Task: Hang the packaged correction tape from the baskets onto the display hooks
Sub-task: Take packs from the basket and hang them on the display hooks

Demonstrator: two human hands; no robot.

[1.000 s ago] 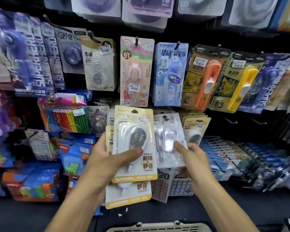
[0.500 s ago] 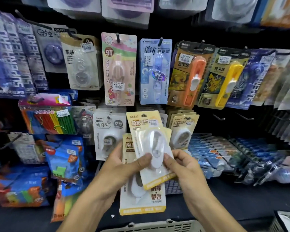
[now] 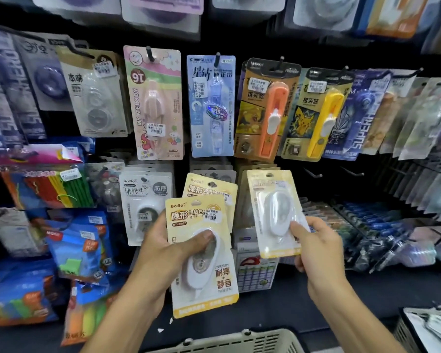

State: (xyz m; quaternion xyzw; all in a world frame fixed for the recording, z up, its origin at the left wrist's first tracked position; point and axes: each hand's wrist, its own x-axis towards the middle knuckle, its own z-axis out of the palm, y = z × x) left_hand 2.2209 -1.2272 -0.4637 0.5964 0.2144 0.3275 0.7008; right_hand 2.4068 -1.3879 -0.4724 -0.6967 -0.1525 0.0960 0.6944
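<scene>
Glare blurs the print on the yellow pack (image 3: 275, 212) pinched at its lower edge by the right hand (image 3: 316, 240), raised before the display hooks (image 3: 311, 172). Left hand (image 3: 163, 253) grips another pack (image 3: 201, 253), thumb across its blister, above the cut-off basket (image 3: 229, 340).

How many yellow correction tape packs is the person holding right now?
3 visible: two stacked in the left hand, a front pack and one behind it, and one pack pinched by the right hand. More may be hidden in the stack.
</scene>
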